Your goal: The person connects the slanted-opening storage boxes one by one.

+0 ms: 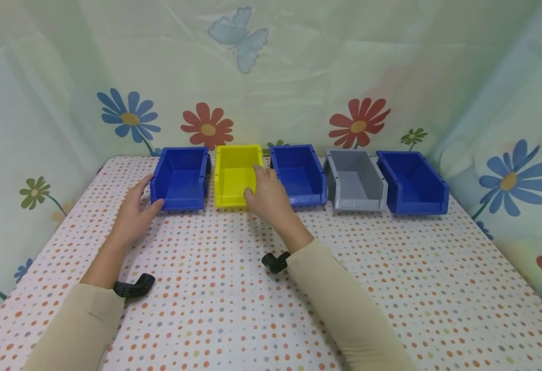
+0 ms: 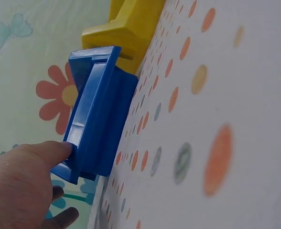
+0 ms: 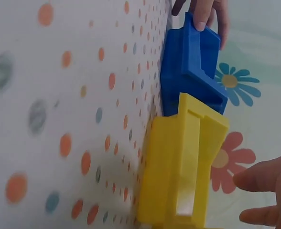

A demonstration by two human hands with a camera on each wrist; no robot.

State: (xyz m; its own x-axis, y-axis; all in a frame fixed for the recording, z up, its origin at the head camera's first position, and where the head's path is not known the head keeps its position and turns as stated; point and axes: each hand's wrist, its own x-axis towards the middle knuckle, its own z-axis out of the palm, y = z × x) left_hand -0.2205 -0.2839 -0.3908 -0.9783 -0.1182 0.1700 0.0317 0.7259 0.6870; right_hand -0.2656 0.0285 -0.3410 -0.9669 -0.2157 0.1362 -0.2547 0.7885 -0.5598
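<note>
My left hand is at the leftmost blue bin, holding its near left corner. In the left wrist view the thumb lies on the front rim of that blue bin, while the other fingers reach past its side. Over the right part of the yellow bin hovers my right hand, fingers spread. The right wrist view shows the thumb and a finger of this hand apart from the yellow bin, with nothing between them. Both bins stand open toward me.
Right of the yellow bin stand a second blue bin, a grey bin and a third blue bin, all in one row. Beneath them is a dotted tablecloth. A flowered curtain hangs behind.
</note>
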